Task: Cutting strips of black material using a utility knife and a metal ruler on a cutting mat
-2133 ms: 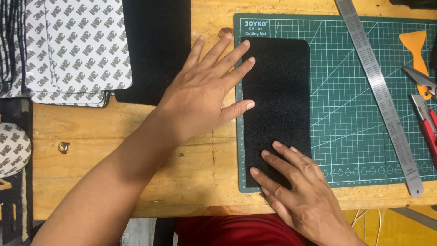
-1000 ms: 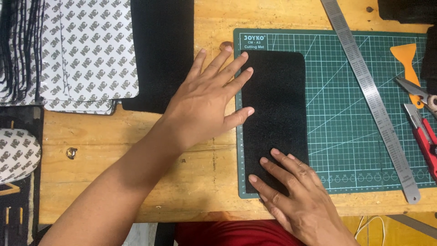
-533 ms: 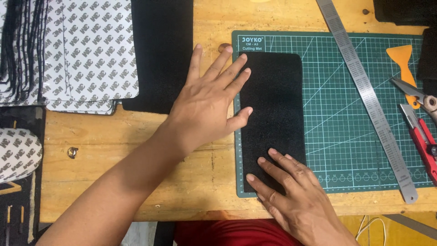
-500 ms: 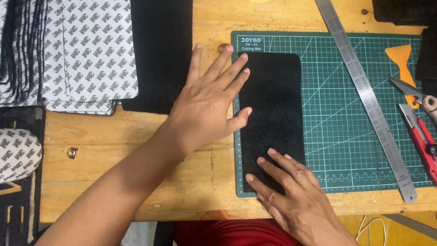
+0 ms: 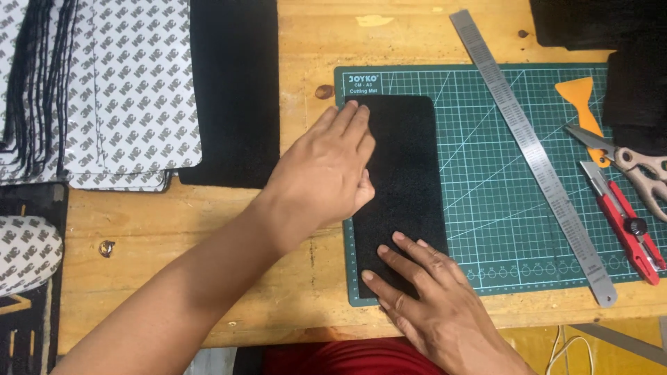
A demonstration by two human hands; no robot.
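Hands first: left hand [image 5: 326,167] lies flat, fingers together, its fingertips on the upper left corner of the black felt strip [image 5: 406,173], not gripping anything. Right hand [image 5: 424,292] is open too, fingers spread and pressing down the strip's bottom end. That strip sits lengthwise along the left side of the green cutting mat [image 5: 514,229], near the counter's front edge. A steel ruler [image 5: 531,149] runs diagonally across the mat's right half. Past it, at the counter's right edge, are an orange scraper [image 5: 580,101], scissors [image 5: 636,170] and a red utility knife [image 5: 625,226]. Over at the back left, a stack of white printed backing sheets [image 5: 114,90] lies beside a black sheet [image 5: 236,90].
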